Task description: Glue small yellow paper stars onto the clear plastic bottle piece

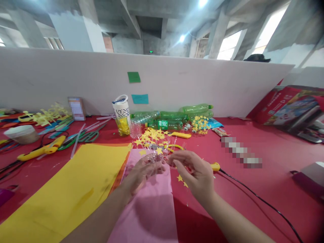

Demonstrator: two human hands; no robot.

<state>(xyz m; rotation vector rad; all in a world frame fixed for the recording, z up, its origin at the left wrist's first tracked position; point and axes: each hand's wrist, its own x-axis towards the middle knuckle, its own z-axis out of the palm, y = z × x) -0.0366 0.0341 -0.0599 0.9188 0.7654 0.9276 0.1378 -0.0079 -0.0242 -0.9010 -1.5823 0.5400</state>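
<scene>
My left hand (143, 172) is closed around a clear plastic piece (154, 158) above the pink sheet (154, 206). A yellow star (159, 151) shows at the top of this clear piece. Just to the right, my right hand (193, 168) has its fingers curved with the fingertips near the clear piece; whether they pinch anything is too small to tell. Behind both hands lies a heap of yellow stars (152, 135). A few loose stars (179, 178) rest on the red table beside my right hand.
A yellow sheet (83, 175) covers the left front. Glue guns (45, 150) with cords lie on both sides, scissors (89, 136) at the left. Green bottles (172, 116), a patterned cup (121, 109) and a white partition (177, 84) stand behind. A red box (286, 104) is at right.
</scene>
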